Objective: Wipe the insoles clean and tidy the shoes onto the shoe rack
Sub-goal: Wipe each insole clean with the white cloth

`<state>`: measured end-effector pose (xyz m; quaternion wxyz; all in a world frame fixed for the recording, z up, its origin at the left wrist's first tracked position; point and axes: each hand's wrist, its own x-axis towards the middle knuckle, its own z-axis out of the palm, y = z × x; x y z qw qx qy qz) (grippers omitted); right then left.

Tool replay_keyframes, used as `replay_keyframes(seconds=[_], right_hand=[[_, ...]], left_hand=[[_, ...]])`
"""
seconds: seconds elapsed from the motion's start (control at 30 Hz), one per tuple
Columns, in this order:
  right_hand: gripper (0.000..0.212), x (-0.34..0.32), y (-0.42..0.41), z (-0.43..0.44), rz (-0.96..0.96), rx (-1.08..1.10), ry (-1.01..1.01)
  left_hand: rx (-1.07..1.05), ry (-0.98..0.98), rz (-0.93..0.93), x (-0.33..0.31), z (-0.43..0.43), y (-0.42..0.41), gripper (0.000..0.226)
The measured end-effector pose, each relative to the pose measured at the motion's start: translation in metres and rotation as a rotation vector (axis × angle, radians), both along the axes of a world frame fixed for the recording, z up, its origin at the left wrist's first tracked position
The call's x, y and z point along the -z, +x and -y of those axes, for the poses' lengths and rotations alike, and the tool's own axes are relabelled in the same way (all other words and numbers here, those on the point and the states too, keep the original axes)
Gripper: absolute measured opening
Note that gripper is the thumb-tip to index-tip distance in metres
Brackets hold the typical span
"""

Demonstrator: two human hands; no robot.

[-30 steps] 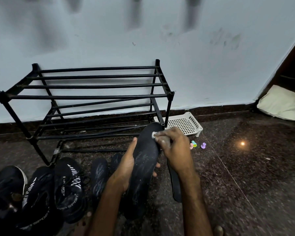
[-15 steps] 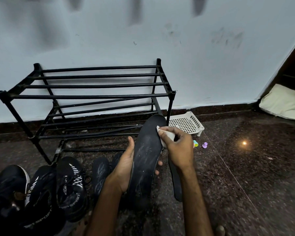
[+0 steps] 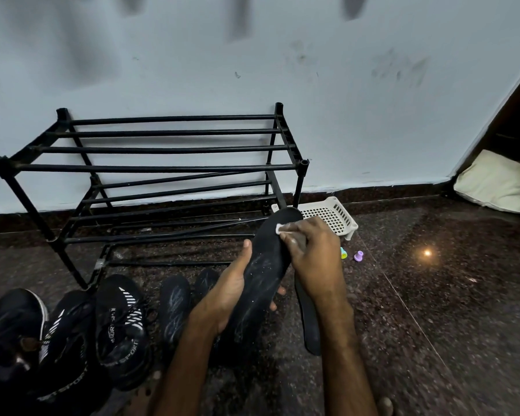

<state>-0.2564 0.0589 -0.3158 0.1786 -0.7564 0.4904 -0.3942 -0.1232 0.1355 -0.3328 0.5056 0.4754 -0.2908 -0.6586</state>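
Note:
My left hand (image 3: 227, 292) grips a long black insole (image 3: 263, 271) from its left side and holds it tilted, toe end up toward the rack. White streaks mark its lower half. My right hand (image 3: 314, 256) pinches a small white wipe (image 3: 282, 229) and presses it on the insole near the toe. A second black insole (image 3: 309, 322) lies on the floor just right of the held one. The black metal shoe rack (image 3: 150, 168) stands against the wall with bare shelves. Several black shoes (image 3: 122, 328) sit on the floor at lower left.
A white plastic basket (image 3: 341, 216) rests by the rack's right leg. Small coloured pegs (image 3: 358, 256) lie on the dark stone floor beside my right hand. A pale cushion (image 3: 493, 184) sits in the far right corner. A light glare (image 3: 427, 253) shows on the floor.
My right hand with the wipe has slid back and forth along the upper part of the insole and is near the toe again. The left hand keeps its grip.

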Motion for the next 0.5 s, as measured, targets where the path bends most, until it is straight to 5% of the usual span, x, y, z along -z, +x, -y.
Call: replay_keyframes(seconds=[0.23,0.5], right_hand=[[0.007,0.003,-0.015,-0.005,-0.122,-0.313,0.349],[0.013,0.005,0.017,-0.014,-0.069,-0.287,0.033]], left_hand=[[-0.019,-0.003,-0.065,0.001,-0.004,0.003,0.079],[0.014,-0.014,-0.121,-0.005,-0.007,0.000,0.080]])
